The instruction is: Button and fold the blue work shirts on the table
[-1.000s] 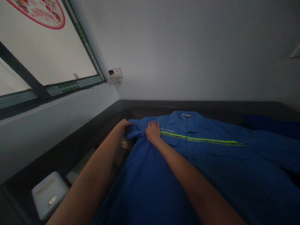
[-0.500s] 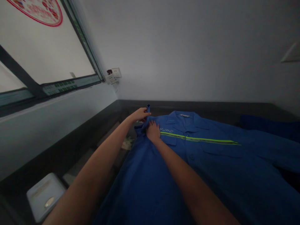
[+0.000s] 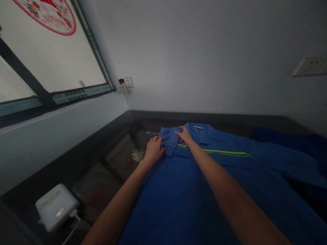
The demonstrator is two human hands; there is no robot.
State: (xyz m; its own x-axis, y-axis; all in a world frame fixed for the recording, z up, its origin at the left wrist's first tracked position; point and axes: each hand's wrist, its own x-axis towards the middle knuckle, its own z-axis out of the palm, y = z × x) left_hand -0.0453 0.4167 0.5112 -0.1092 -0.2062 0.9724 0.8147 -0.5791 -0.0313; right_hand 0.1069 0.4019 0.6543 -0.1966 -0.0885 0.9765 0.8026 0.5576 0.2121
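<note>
A blue work jacket (image 3: 184,190) with a yellow-green reflective stripe lies spread out, front up, its collar toward the wall. Its sleeve (image 3: 168,139) on the left side is folded inward over the chest and covers the lettering there. At the outer edge of that fold, my left hand (image 3: 154,149) grips the cloth with curled fingers. My right hand (image 3: 185,135) pinches the inner end of the folded sleeve just beside the collar. The other sleeve (image 3: 291,160) stretches out to the right.
Dark blue cloth (image 3: 286,136) lies at the far right. On the left stand a white box-shaped device (image 3: 57,206) with a cable and a pale flower-like shape (image 3: 138,154). A window (image 3: 63,61) and wall sockets (image 3: 125,85) are at the back left.
The sleeve has come over from the left edge onto the chest. My right hand has moved right toward the collar, and my left hand has come down to the fold's outer edge.
</note>
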